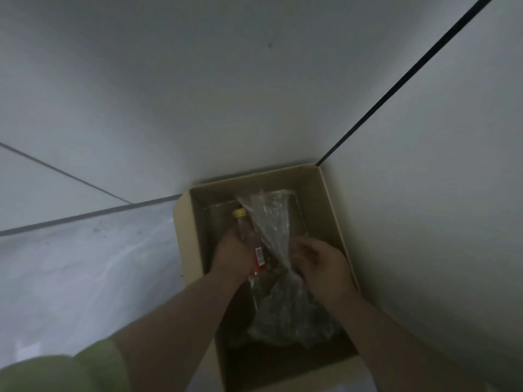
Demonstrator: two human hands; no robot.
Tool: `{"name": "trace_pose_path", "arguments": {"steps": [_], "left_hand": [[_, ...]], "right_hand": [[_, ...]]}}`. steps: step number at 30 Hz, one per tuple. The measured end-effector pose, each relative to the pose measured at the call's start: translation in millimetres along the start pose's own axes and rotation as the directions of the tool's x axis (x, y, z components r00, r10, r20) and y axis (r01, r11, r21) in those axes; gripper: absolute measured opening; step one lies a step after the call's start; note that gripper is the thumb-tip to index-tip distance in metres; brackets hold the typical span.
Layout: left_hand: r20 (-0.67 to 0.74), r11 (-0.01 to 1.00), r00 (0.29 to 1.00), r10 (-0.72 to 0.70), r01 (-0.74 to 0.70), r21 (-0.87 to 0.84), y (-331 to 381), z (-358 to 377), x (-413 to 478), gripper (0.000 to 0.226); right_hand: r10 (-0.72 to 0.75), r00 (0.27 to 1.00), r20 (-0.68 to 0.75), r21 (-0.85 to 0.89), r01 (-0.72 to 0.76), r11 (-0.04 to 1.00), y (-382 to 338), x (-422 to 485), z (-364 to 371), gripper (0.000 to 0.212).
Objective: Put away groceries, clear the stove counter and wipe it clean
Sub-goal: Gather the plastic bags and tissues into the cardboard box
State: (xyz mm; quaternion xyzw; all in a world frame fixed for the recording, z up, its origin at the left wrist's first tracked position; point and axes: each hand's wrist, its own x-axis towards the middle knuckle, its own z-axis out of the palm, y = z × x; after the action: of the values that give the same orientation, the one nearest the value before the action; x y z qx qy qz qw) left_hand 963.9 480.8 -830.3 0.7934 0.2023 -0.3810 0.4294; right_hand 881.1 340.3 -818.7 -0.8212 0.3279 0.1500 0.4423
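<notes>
A green sleeve (65, 369) fills the lower left corner, nearest the camera, and from it a bare left forearm runs up and right into an open cardboard box (186, 239). The right forearm enters from the lower right and reaches into the same box.

The box stands on a pale, marbled floor (85, 273), pushed into a corner: a white wall (198, 94) rises behind it and a second white panel (424, 222) runs along its right side, the two divided by a thin dark seam that ends at the box's far right corner. These surfaces close the box in on two sides, so both arms come in from the near side. Its interior is dim and its bottom is hard to read.

Inside, the left hand (233, 254) is wrapped around a clear bottle (256, 260) with a yellow cap (239, 213) and a red label; the bottle lies tilted, cap toward the far wall. The hand covers part of the neck. Just beside it, touching on the right, is a clear plastic bag (271, 224) with dark contents gathered low in it; its empty upper part stands up toward the back of the box. The right hand (321, 263) pinches the bag at its narrowed middle, fingers curled on the plastic. The bag hides the bottle's lower end and much of the box floor.
</notes>
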Motion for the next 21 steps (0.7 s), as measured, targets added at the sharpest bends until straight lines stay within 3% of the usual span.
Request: {"name": "trace_pose_path", "arguments": {"steps": [3, 6, 10, 13, 16, 21], "left_hand": [[-0.027, 0.997, 0.999, 0.044, -0.042, 0.062, 5, -6, -13, 0.021], [0.011, 0.981, 0.985, 0.174, -0.175, 0.083, 9, -20, -35, 0.005], [0.157, 0.906, 0.923, 0.351, -0.377, 0.193, 18, -52, -73, 0.020], [0.226, 0.804, 0.877, 0.424, -0.479, 0.353, 33, -80, -110, 0.019], [0.258, 0.764, 0.870, 0.421, -0.493, 0.415, 50, -114, -151, 0.015], [0.269, 0.666, 0.865, 0.424, -0.499, 0.555, 90, -176, -223, 0.040]], "right_hand": [[-0.014, 0.999, -0.032, 0.021, 0.015, 1.000, -4, -9, -4, 0.031], [-0.024, 0.997, -0.077, 0.039, 0.027, 0.999, -13, -18, -8, 0.025], [-0.044, 0.993, -0.107, 0.083, 0.053, 0.995, -37, -42, -23, 0.020], [-0.064, 0.994, -0.088, 0.052, 0.069, 0.996, -60, -67, -36, 0.021], [-0.094, 0.992, -0.085, -0.019, 0.093, 0.995, -86, -97, -52, 0.023], [-0.083, 0.996, -0.034, -0.037, 0.082, 0.996, -145, -167, -92, 0.014]]}}
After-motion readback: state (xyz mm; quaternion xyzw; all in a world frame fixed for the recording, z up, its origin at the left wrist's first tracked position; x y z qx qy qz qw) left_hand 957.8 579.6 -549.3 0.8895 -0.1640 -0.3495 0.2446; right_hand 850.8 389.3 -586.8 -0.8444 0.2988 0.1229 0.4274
